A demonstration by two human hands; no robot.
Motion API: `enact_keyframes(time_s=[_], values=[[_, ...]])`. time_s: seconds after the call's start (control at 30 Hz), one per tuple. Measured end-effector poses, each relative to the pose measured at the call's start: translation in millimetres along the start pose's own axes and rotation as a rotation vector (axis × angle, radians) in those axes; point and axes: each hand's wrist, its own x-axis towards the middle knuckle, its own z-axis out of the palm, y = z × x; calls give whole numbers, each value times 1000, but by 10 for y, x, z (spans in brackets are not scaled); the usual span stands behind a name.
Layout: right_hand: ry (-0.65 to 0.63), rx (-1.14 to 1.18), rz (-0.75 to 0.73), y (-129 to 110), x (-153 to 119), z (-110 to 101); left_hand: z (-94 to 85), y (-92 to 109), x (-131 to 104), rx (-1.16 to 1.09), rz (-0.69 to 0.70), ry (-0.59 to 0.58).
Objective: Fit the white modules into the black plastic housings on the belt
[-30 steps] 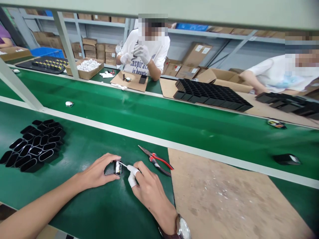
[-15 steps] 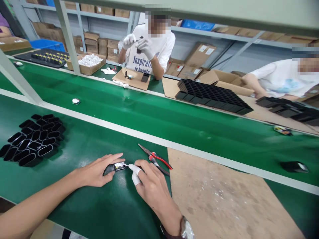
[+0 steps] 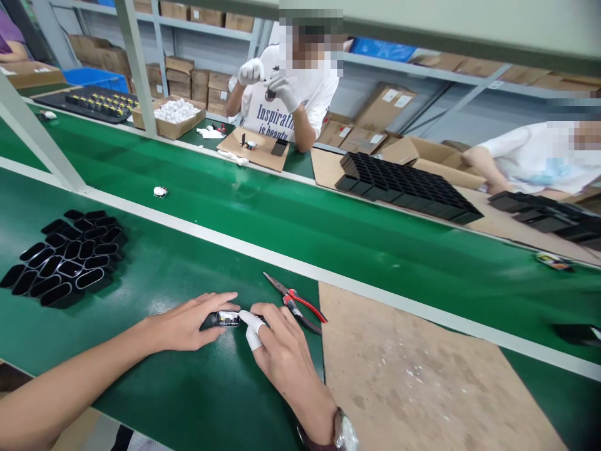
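My left hand [image 3: 200,322] is closed around a small black oval casing [image 3: 210,321], its open end turned to the right. White material and pins of a small electronic part [image 3: 228,319] show in that opening. My right hand [image 3: 277,341] has white finger cots on the thumb and forefinger. Those fingertips are pinched together at the rim of the casing, and whatever is between them is too small to make out. Just beyond this hand lie needle-nose pliers [image 3: 295,300] with red and black handles.
A cluster of black oval casings [image 3: 70,250] stands at left. Cardboard [image 3: 422,369] covers the table at right. A green conveyor [image 3: 282,219] crosses ahead, carrying a small white-topped part [image 3: 160,191] and a black casing [image 3: 577,334]. A gloved co-worker [image 3: 293,94] sits opposite.
My right fingertips have come in against the casing's opening; a thin pale piece seen between them and the casing no longer shows. Items on the conveyor have shifted right, partly with the camera's turn.
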Motion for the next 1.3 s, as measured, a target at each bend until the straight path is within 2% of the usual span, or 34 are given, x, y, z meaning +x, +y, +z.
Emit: enact_keyframes(time_s=[0.2,0.43,0.7,1.3], values=[[-63,-21,-14,-52,29,-41,37,-22,4,14,10,31],[94,2,-29,16,12,-42,46,-8,15,22,7,55],[7,24,7,2,-29,46,49,-10,18,17,-40,29],[59,27,41,144,-43,6,42,-10,10,31,-14,31]])
